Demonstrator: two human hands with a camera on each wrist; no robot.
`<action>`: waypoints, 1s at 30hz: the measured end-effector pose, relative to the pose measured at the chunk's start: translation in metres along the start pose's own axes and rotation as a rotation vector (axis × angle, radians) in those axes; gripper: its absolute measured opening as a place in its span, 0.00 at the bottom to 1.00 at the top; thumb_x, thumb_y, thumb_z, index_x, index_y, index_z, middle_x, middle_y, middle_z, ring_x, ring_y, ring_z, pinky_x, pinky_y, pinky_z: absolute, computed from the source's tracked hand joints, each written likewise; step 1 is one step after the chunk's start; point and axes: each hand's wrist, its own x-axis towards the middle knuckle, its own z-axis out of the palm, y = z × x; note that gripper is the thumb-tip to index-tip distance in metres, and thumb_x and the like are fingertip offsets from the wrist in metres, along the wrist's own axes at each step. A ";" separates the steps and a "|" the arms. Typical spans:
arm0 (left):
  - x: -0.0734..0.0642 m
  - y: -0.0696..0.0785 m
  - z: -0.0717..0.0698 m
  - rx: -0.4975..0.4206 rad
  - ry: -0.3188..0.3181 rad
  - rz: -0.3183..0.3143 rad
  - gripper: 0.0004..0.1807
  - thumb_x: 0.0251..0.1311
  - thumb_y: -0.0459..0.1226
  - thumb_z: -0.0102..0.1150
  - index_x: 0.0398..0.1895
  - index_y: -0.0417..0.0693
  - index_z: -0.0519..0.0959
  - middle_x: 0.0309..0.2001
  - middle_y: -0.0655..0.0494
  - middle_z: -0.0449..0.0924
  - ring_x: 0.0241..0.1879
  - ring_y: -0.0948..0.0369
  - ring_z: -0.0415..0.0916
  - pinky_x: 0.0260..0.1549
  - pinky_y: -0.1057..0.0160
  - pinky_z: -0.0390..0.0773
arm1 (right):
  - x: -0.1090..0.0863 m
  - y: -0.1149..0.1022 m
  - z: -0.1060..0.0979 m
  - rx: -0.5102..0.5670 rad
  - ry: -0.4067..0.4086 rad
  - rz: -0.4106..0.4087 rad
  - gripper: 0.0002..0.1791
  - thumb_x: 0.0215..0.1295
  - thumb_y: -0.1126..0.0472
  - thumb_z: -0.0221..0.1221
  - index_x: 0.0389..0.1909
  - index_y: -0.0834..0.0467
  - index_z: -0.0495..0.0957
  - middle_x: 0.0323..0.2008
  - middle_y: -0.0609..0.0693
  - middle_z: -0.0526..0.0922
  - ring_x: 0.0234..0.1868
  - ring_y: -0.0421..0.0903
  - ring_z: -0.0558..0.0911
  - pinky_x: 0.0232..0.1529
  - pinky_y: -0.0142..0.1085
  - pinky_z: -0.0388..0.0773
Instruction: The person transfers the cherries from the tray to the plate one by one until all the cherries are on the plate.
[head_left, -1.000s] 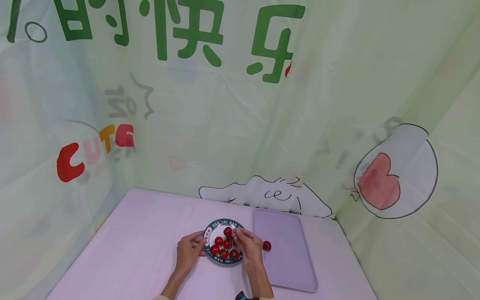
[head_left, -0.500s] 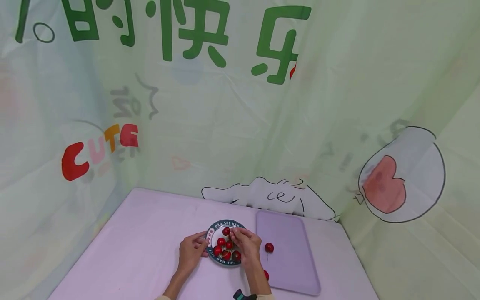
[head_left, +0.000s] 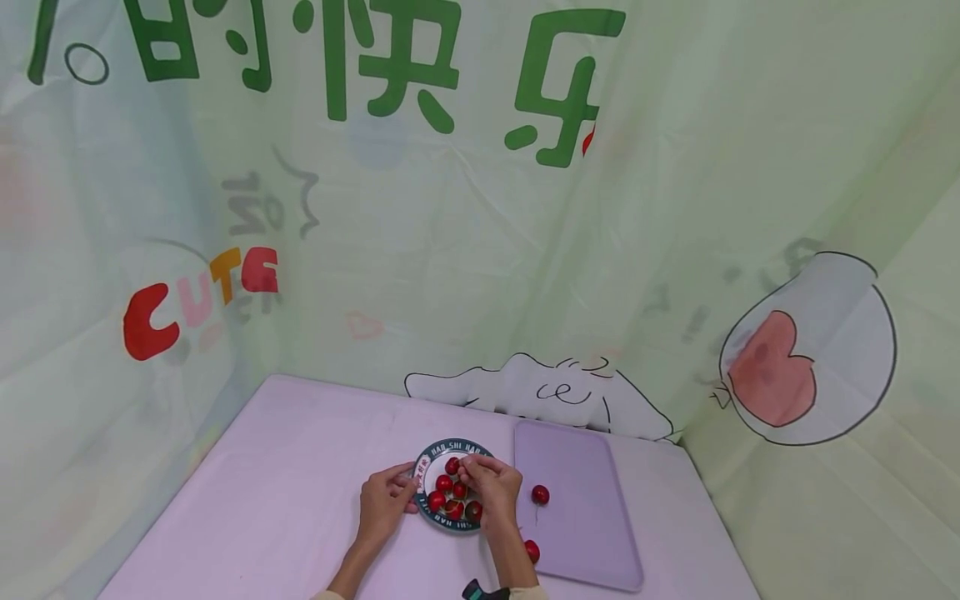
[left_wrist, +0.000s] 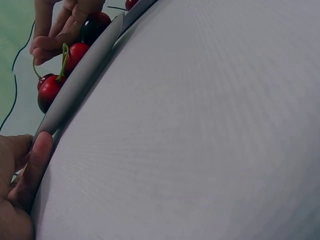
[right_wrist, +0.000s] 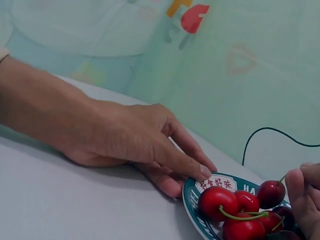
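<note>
A round plate [head_left: 422,500] with a dark green lettered rim holds several red cherries [head_left: 453,509], some with green stems. My left hand [head_left: 384,502] grips its left rim, thumb on top and fingers at the edge, as the right wrist view shows. Over the plate's far right part, my right hand [head_left: 495,492] pinches the stem of a dark red cherry [right_wrist: 271,194] between thumb and fingertips. Whether that cherry touches the plate, I cannot tell. My right hand hides part of the plate's right side.
Right of the plate lies a flat purple tray [head_left: 581,517]. One cherry [head_left: 540,495] with its stem is on it, and another cherry [head_left: 532,551] sits at its lower left edge beside my right forearm. A printed curtain [head_left: 465,250] stands behind the table.
My right hand and the pinched cherry have shifted slightly left over the plate. A cherry by the tray's lower left edge has come into sight. My left hand keeps its grip.
</note>
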 end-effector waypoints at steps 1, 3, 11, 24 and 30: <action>0.000 0.001 0.000 0.000 0.001 0.000 0.21 0.73 0.34 0.69 0.67 0.38 0.84 0.35 0.50 0.88 0.21 0.62 0.86 0.26 0.73 0.85 | 0.000 0.000 0.001 -0.023 0.005 -0.016 0.17 0.71 0.62 0.73 0.54 0.68 0.88 0.40 0.57 0.95 0.33 0.42 0.93 0.41 0.29 0.91; 0.000 0.001 -0.001 0.002 0.002 0.003 0.21 0.73 0.34 0.69 0.67 0.38 0.84 0.35 0.50 0.88 0.21 0.62 0.86 0.26 0.73 0.85 | -0.001 -0.001 0.002 -0.062 0.019 -0.039 0.15 0.71 0.62 0.73 0.52 0.68 0.89 0.39 0.58 0.95 0.33 0.44 0.93 0.39 0.29 0.90; 0.002 0.000 -0.001 0.009 -0.003 -0.003 0.21 0.73 0.35 0.69 0.67 0.39 0.84 0.35 0.51 0.88 0.20 0.64 0.85 0.26 0.73 0.86 | -0.003 -0.001 0.009 -0.178 0.057 -0.135 0.06 0.67 0.68 0.74 0.40 0.67 0.90 0.29 0.58 0.93 0.24 0.44 0.91 0.29 0.29 0.88; -0.001 0.002 0.000 0.002 0.005 0.005 0.22 0.73 0.35 0.70 0.66 0.38 0.84 0.35 0.50 0.87 0.20 0.64 0.85 0.26 0.74 0.85 | -0.003 0.001 0.007 -0.347 0.028 -0.233 0.04 0.64 0.71 0.75 0.36 0.68 0.90 0.27 0.56 0.92 0.24 0.52 0.91 0.29 0.32 0.89; -0.001 0.003 -0.001 0.001 0.003 0.011 0.21 0.73 0.34 0.69 0.66 0.37 0.84 0.35 0.50 0.87 0.20 0.64 0.85 0.26 0.73 0.85 | -0.008 -0.002 0.007 -0.431 0.003 -0.296 0.03 0.65 0.72 0.74 0.36 0.68 0.90 0.28 0.58 0.91 0.25 0.54 0.90 0.28 0.29 0.88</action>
